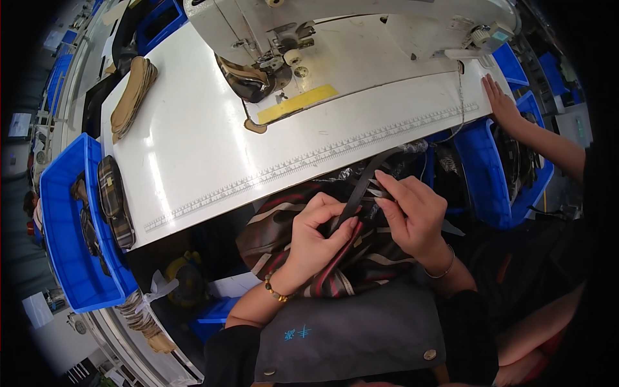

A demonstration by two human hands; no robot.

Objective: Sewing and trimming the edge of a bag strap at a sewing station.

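Observation:
My left hand point(319, 242) pinches a dark strap point(358, 190) between thumb and fingers, low in the middle of the view. The strap runs up and rightward from it. My right hand point(412, 219) is closed on small metal snips point(374, 192), their blades at the strap just above my left hand. Beneath both hands, in my lap below the table's front edge, lies brown fabric point(271, 232) with red and cream stripes, partly hidden by my hands.
A sewing machine point(425, 26) stands on the white table point(167, 129). Tan cut pieces point(132, 97) and a plaid pouch point(115, 200) lie left. Blue bins point(68, 251) flank the table. At right are a co-worker's hand point(500, 103) on the table and another bare limb point(535, 329).

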